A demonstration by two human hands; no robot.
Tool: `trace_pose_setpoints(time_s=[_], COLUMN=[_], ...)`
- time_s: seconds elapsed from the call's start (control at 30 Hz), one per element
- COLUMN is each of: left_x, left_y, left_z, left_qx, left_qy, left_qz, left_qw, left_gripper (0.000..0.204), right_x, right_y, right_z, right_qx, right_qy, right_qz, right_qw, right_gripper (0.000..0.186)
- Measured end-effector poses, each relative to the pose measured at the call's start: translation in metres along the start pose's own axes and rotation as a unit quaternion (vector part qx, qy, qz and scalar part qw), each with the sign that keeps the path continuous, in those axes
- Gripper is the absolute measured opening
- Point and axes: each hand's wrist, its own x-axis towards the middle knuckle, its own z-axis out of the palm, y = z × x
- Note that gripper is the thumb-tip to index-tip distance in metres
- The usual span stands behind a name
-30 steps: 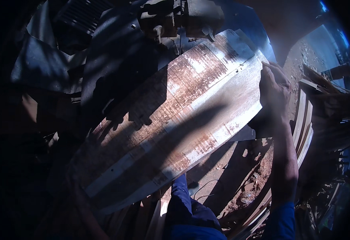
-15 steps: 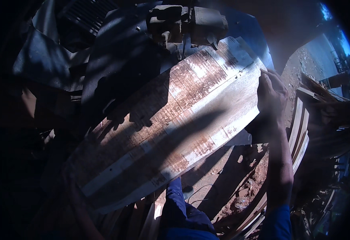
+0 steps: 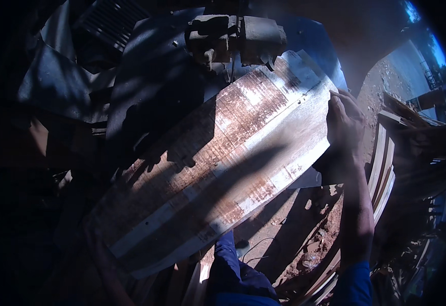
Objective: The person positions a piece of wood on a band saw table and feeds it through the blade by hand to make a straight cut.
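Note:
A long, broad wooden panel (image 3: 253,112), with rough brown patches and pale strips, lies slantwise across a dark metal machine table (image 3: 151,71). Its far edge meets a thin upright blade (image 3: 233,74) below a dusty guide block (image 3: 258,38), like those of a bandsaw. My right hand (image 3: 346,120) is closed on the panel's far right end, thumb near the top face. In deep shadow, my left hand (image 3: 96,250) is against the near left end; its fingers are hard to make out.
Curved wooden strips (image 3: 381,163) are stacked on the right. Below the panel are more wood pieces (image 3: 182,283), reddish debris (image 3: 312,255) and my trouser leg (image 3: 230,265). A bent grey sheet (image 3: 54,79) and a slatted grille (image 3: 108,23) stand at far left.
The view has tipped slightly, so the machine sits a little lower in the picture. The panel's left end has shifted slightly right. Both hands stay at its ends.

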Motion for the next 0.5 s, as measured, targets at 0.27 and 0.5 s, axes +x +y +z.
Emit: trace_pose_setpoints(time_s=[0.27,0.5], left_x=[-0.004,-0.012], left_y=[-0.012,-0.003], left_z=[-0.009,0.000], left_qx=[0.041,0.040], left_qy=[0.019,0.015], left_qz=[-0.020,0.002], left_qw=[0.999,0.999], left_gripper=[0.064,0.061], right_x=[0.004,0.005], right_y=[-0.018,-0.008], right_z=[-0.002,0.000], right_qx=[0.115,0.150], right_qy=[-0.016,-0.006], right_qz=[0.223,0.236], right_qw=[0.968,0.960], right_gripper=[0.024,0.025])
